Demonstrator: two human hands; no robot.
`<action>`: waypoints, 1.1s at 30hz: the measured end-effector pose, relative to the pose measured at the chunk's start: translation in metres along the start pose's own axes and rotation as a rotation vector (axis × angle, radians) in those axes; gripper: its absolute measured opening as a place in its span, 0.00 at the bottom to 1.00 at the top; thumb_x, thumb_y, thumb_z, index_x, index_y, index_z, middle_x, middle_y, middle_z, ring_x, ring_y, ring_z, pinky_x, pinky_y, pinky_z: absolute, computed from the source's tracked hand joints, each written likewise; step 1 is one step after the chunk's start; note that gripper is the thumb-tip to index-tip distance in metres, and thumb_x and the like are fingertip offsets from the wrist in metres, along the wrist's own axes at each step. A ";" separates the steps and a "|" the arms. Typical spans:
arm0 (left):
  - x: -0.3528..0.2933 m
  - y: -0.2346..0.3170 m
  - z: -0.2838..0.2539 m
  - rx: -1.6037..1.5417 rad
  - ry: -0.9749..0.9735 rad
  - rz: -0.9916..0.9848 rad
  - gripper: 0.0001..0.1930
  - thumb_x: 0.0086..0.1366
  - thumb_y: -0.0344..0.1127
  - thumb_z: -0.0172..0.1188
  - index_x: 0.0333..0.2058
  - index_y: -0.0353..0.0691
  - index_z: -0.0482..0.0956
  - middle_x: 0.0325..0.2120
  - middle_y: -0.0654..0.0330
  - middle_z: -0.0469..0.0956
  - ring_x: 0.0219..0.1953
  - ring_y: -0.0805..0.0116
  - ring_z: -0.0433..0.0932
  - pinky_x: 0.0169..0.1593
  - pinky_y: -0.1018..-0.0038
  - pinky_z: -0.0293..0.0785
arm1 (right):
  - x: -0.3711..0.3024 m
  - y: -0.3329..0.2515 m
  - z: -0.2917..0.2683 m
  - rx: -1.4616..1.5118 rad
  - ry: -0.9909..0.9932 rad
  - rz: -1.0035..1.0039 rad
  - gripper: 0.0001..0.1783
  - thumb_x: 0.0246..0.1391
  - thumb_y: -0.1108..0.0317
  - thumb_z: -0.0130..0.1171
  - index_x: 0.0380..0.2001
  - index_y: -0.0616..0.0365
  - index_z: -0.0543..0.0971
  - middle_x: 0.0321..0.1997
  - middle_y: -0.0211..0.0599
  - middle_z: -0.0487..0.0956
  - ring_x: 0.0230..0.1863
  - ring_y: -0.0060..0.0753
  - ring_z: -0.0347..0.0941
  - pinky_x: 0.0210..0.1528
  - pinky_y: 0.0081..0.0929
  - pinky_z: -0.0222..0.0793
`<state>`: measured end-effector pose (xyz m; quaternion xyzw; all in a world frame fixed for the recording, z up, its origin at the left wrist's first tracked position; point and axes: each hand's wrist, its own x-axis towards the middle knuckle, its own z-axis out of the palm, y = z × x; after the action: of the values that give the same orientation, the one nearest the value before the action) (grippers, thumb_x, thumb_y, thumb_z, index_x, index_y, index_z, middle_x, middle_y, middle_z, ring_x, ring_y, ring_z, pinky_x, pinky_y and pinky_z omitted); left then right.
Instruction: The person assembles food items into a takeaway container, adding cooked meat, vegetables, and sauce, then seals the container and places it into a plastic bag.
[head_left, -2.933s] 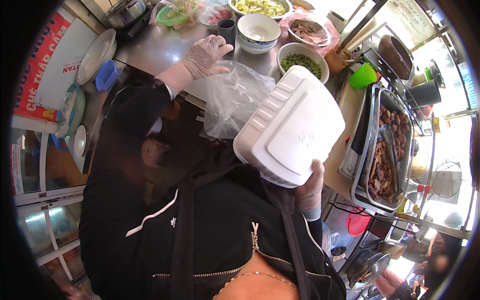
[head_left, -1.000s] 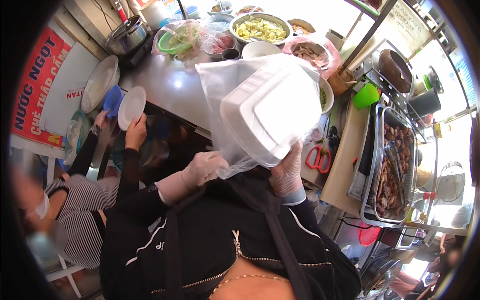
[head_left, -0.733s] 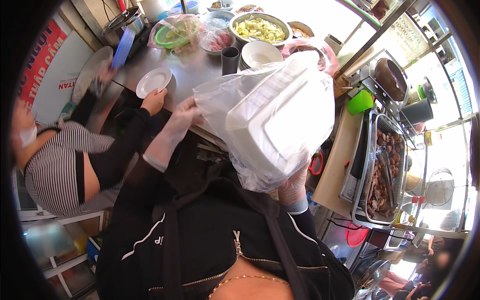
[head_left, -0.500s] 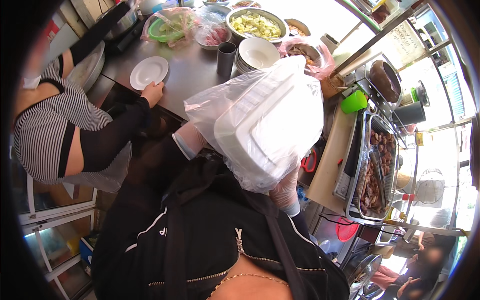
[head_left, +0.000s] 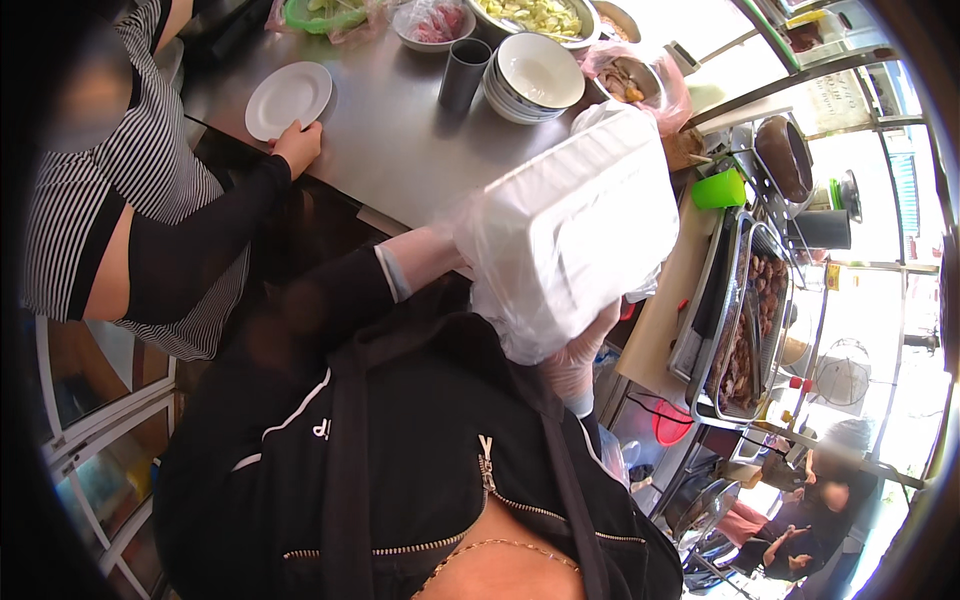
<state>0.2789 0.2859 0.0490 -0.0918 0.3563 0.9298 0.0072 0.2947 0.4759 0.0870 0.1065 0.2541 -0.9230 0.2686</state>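
A white foam takeout box (head_left: 575,215) in a thin, see-through plastic bag (head_left: 500,305) is held up in front of my chest, tilted. My left hand (head_left: 438,252), in a clear glove, grips the bagged box from its left side; its fingers are hidden behind the plastic. At the lower right corner my gloved right hand (head_left: 588,350) is closed around the box and bag, its fingers partly covered.
Left, a co-worker's hand (head_left: 298,147) touches a white plate (head_left: 289,102) on the steel counter (head_left: 390,150). Stacked bowls (head_left: 540,72) and a dark cup (head_left: 464,76) stand beyond the box. A meat tray (head_left: 700,400) and a green cup (head_left: 718,188) are at right.
The loose plastic that flared out to the left is now drawn in against the box. The box has shifted slightly right and up, and my left forearm shows more.
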 end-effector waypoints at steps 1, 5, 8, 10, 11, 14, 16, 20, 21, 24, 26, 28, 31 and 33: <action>0.005 -0.008 -0.001 0.064 0.025 0.022 0.13 0.66 0.37 0.60 0.45 0.37 0.77 0.42 0.53 0.81 0.43 0.64 0.81 0.46 0.65 0.80 | 0.007 0.005 -0.001 0.009 0.004 0.010 0.43 0.54 0.45 0.61 0.66 0.57 0.60 0.65 0.41 0.68 0.64 0.49 0.65 0.66 0.54 0.62; 0.018 -0.038 -0.009 0.205 0.089 0.038 0.14 0.66 0.38 0.60 0.46 0.36 0.76 0.42 0.53 0.81 0.44 0.64 0.81 0.47 0.66 0.79 | 0.024 0.027 0.000 0.034 0.052 0.008 0.39 0.55 0.51 0.64 0.64 0.57 0.63 0.64 0.40 0.70 0.63 0.46 0.67 0.66 0.50 0.64; 0.016 -0.054 -0.013 0.249 0.116 0.013 0.16 0.66 0.39 0.60 0.47 0.36 0.76 0.43 0.54 0.80 0.44 0.65 0.80 0.47 0.66 0.79 | 0.037 0.052 -0.008 0.016 0.144 -0.057 0.35 0.55 0.55 0.65 0.62 0.56 0.65 0.61 0.37 0.72 0.61 0.42 0.69 0.65 0.45 0.65; 0.016 -0.058 -0.018 0.272 0.126 -0.004 0.17 0.66 0.40 0.60 0.48 0.36 0.75 0.43 0.54 0.80 0.45 0.65 0.80 0.47 0.67 0.78 | 0.046 0.064 -0.011 0.036 0.195 -0.063 0.34 0.56 0.56 0.65 0.61 0.55 0.66 0.60 0.36 0.73 0.61 0.42 0.69 0.65 0.44 0.65; 0.014 -0.061 -0.021 0.279 0.130 -0.015 0.17 0.66 0.40 0.60 0.48 0.36 0.75 0.43 0.54 0.80 0.45 0.65 0.80 0.47 0.67 0.78 | 0.050 0.069 -0.014 0.053 0.215 -0.043 0.33 0.56 0.55 0.65 0.60 0.54 0.67 0.60 0.36 0.73 0.60 0.40 0.69 0.65 0.43 0.65; 0.017 -0.065 -0.026 0.306 0.132 -0.040 0.19 0.66 0.41 0.60 0.49 0.36 0.75 0.43 0.54 0.80 0.45 0.66 0.80 0.48 0.68 0.78 | 0.065 0.079 -0.016 0.138 0.282 0.017 0.29 0.56 0.59 0.65 0.59 0.55 0.69 0.59 0.37 0.75 0.60 0.42 0.70 0.66 0.47 0.65; 0.020 -0.067 -0.028 0.320 0.117 -0.067 0.19 0.65 0.42 0.60 0.50 0.36 0.74 0.44 0.54 0.80 0.46 0.66 0.79 0.48 0.68 0.77 | 0.079 0.086 -0.024 0.130 0.271 0.014 0.30 0.56 0.58 0.65 0.59 0.54 0.69 0.59 0.37 0.74 0.60 0.43 0.69 0.65 0.49 0.64; 0.025 -0.068 -0.036 0.358 0.099 -0.117 0.21 0.65 0.43 0.60 0.52 0.35 0.74 0.44 0.54 0.80 0.46 0.66 0.79 0.48 0.69 0.77 | 0.102 0.099 -0.026 0.030 0.237 -0.033 0.34 0.57 0.56 0.65 0.62 0.55 0.65 0.61 0.37 0.71 0.62 0.40 0.66 0.66 0.43 0.63; 0.026 -0.068 -0.039 0.366 0.094 -0.129 0.22 0.65 0.43 0.60 0.52 0.35 0.73 0.44 0.54 0.80 0.47 0.67 0.79 0.48 0.69 0.76 | 0.106 0.102 -0.027 0.001 0.231 -0.056 0.34 0.57 0.56 0.65 0.62 0.54 0.65 0.62 0.37 0.70 0.62 0.40 0.66 0.66 0.44 0.63; 0.024 -0.059 -0.053 0.386 0.092 -0.183 0.23 0.65 0.44 0.60 0.53 0.35 0.73 0.45 0.54 0.80 0.47 0.67 0.78 0.49 0.70 0.76 | 0.107 0.100 -0.035 -0.068 0.219 -0.085 0.35 0.57 0.62 0.65 0.64 0.56 0.63 0.64 0.37 0.68 0.63 0.41 0.65 0.68 0.46 0.60; 0.008 -0.042 -0.069 0.388 0.098 -0.245 0.24 0.65 0.45 0.60 0.54 0.35 0.72 0.45 0.54 0.79 0.47 0.67 0.78 0.49 0.70 0.75 | 0.103 0.096 -0.055 -0.137 0.206 -0.056 0.34 0.58 0.63 0.65 0.64 0.58 0.63 0.65 0.37 0.68 0.64 0.42 0.65 0.69 0.47 0.57; -0.025 -0.009 -0.088 0.357 0.110 -0.325 0.25 0.65 0.45 0.60 0.54 0.35 0.72 0.45 0.54 0.79 0.48 0.68 0.78 0.49 0.71 0.75 | 0.077 0.067 -0.044 -0.246 0.231 0.045 0.34 0.58 0.68 0.62 0.64 0.65 0.61 0.63 0.41 0.69 0.63 0.39 0.65 0.69 0.41 0.55; -0.081 0.033 -0.095 0.427 0.223 -0.442 0.26 0.65 0.46 0.60 0.55 0.35 0.72 0.46 0.54 0.79 0.48 0.68 0.77 0.49 0.71 0.75 | 0.035 0.033 -0.053 -0.857 0.270 -0.064 0.32 0.57 0.73 0.59 0.63 0.70 0.62 0.62 0.45 0.69 0.60 0.37 0.66 0.64 0.36 0.60; -0.100 0.033 -0.080 0.645 0.327 -0.473 0.27 0.65 0.47 0.60 0.56 0.35 0.71 0.46 0.54 0.79 0.49 0.68 0.77 0.50 0.72 0.74 | 0.031 0.003 -0.050 -1.596 0.122 -0.629 0.37 0.49 0.69 0.66 0.62 0.64 0.66 0.57 0.50 0.70 0.58 0.47 0.68 0.60 0.39 0.64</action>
<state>0.3882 0.2130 0.0299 -0.3102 0.5942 0.7169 0.1918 0.2736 0.4869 0.0330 -0.1402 0.8588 -0.4923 -0.0192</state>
